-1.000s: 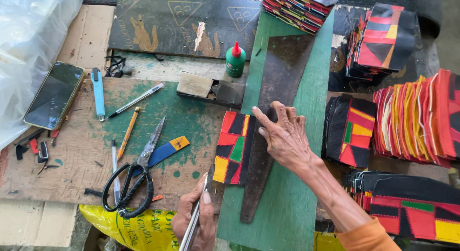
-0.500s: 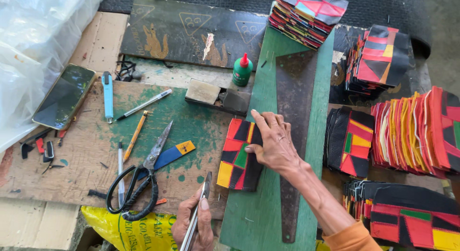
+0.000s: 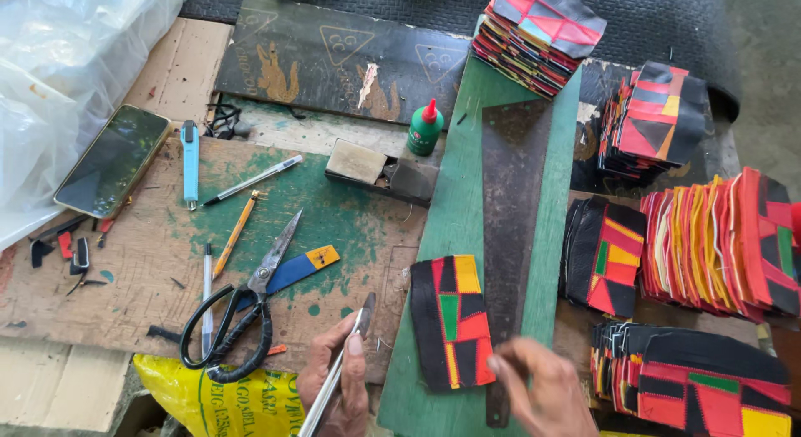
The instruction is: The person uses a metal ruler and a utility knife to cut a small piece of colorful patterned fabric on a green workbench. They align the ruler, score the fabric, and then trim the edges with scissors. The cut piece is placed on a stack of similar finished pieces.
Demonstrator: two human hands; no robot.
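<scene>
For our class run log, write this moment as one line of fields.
left hand: grips thin metal blade | right hand: blurred, at lower end of dark metal straightedge | patchwork piece: flat on green board, beside straightedge

Dull, rusty metal blade [image 3: 511, 228] on matt green board [image 3: 455, 237]; stitched patchwork piece [image 3: 455, 320], probably leather; worn, paint-stained wooden worktop [image 3: 142, 278].

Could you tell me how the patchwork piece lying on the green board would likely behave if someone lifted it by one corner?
The patchwork piece would probably flop and bend, since it looks like thin stitched scraps lying flat. It seems light for its size, being a single layer beside thick stacks. Pushed along the green board, it would likely slide or wrinkle rather than roll.
</scene>
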